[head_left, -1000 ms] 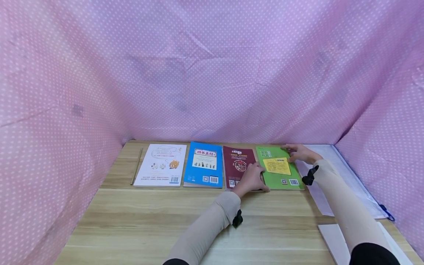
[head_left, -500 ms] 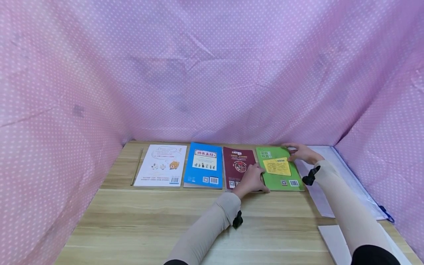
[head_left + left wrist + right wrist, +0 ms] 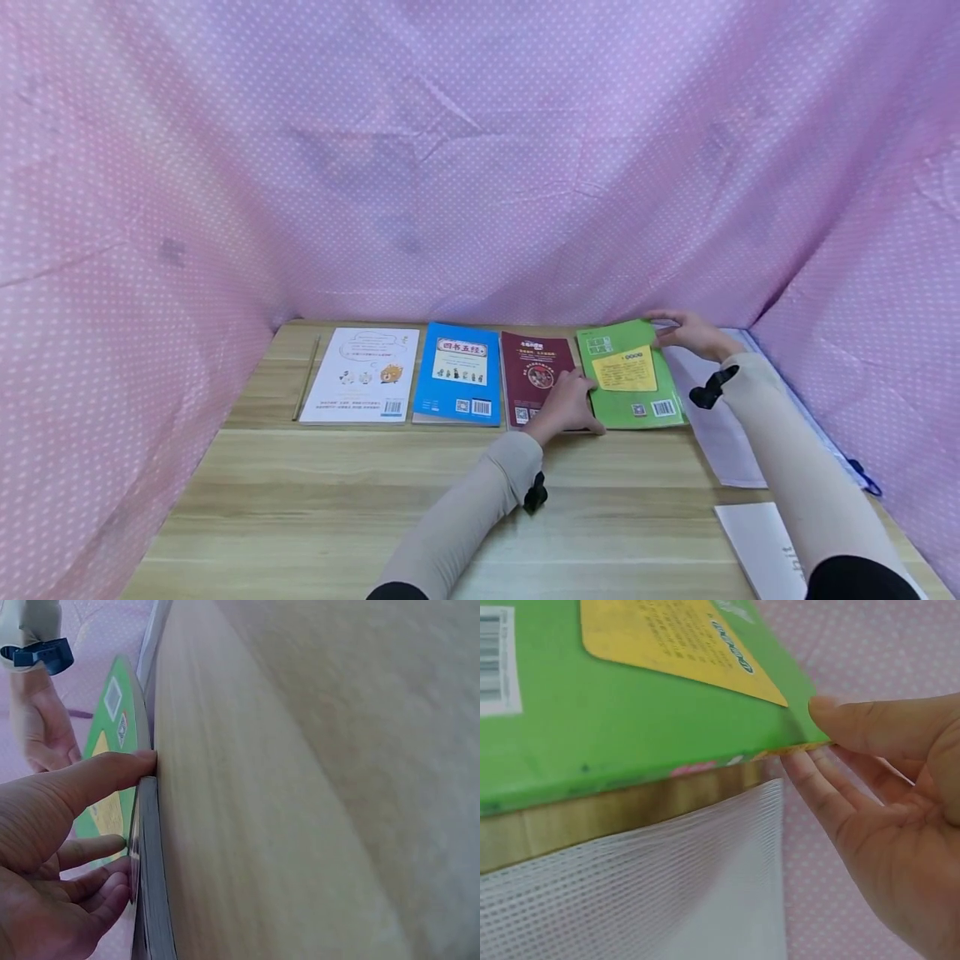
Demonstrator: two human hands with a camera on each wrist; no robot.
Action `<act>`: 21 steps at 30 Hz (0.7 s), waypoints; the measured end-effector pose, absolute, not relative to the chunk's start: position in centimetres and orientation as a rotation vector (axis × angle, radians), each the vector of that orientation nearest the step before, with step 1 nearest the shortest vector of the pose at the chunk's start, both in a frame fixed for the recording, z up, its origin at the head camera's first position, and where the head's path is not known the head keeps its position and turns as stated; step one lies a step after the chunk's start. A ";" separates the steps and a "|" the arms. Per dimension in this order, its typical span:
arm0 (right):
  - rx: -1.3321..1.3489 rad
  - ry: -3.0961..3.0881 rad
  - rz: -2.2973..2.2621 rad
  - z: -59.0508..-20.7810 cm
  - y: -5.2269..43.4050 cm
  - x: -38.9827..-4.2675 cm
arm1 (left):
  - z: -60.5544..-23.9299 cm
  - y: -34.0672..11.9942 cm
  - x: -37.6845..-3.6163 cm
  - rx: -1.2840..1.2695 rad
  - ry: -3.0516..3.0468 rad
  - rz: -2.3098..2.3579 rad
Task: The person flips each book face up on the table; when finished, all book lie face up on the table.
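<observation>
Green book: my right hand pinches its 2 o'clock corner, left hand grips its edge; thin pinch may slip, dropping it.

A big pink cloth with tiny white dots hangs all around, at the back and on both sides, like a little tent. It has soft folds and creases. Below it stands a wooden table with light brown boards that run from side to side. The light is bright and even, and the wood looks pale and smooth.
</observation>
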State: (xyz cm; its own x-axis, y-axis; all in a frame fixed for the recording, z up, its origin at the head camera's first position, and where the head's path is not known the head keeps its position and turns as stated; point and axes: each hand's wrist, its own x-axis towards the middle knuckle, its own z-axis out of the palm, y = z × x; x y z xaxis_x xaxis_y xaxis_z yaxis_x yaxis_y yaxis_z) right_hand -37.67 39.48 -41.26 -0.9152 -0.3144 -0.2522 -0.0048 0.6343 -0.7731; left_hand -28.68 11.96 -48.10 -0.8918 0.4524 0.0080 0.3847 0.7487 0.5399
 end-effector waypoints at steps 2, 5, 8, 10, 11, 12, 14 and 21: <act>-0.267 2.497 -1.182 -40.7 39.3 -37.6 | -48.0 12.0 -28.7 0.671 2.817 0.828; -0.279 2.496 -1.191 -39.7 39.0 -37.3 | -47.9 12.0 -28.6 0.662 2.806 0.830; -0.303 2.496 -1.194 -38.8 38.7 -37.0 | -47.9 12.0 -28.5 0.654 2.794 0.825; -0.316 2.496 -1.191 -38.3 38.5 -36.9 | -47.9 12.0 -28.5 0.654 2.788 0.819; -0.324 2.493 -1.188 -38.0 38.4 -36.9 | -48.0 12.0 -28.5 0.657 2.787 0.817; -0.329 2.492 -1.187 -37.8 38.3 -36.9 | -48.0 11.9 -28.5 0.661 2.786 0.813; -0.329 2.502 -1.163 -37.5 38.1 -37.0 | -48.0 11.9 -28.5 0.665 2.783 0.821; -0.403 2.493 -1.156 -35.9 37.0 -37.2 | -47.8 11.9 -28.3 0.681 2.753 0.892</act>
